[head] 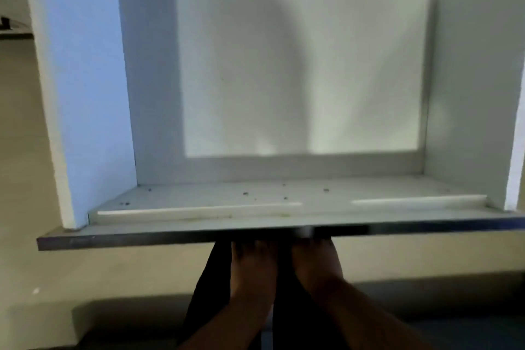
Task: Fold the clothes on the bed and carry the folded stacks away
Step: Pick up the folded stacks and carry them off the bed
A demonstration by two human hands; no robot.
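Note:
A dark, nearly black garment (206, 287) hangs low in the middle of the view, just below the front edge of a white shelf (199, 229). My left hand (252, 267) and my right hand (315, 263) are side by side on the garment and hold it up. Cloth shows to the left of my hands and between them. The shelf edge and motion blur hide my fingertips, so the exact hold is unclear. No bed and no other clothes are in view.
An open white cabinet compartment (298, 65) fills the view, with side walls left and right. Its floor board carries small dark crumbs (245, 194) and two raised white strips near the front. A beige floor (25, 150) lies to the left and below.

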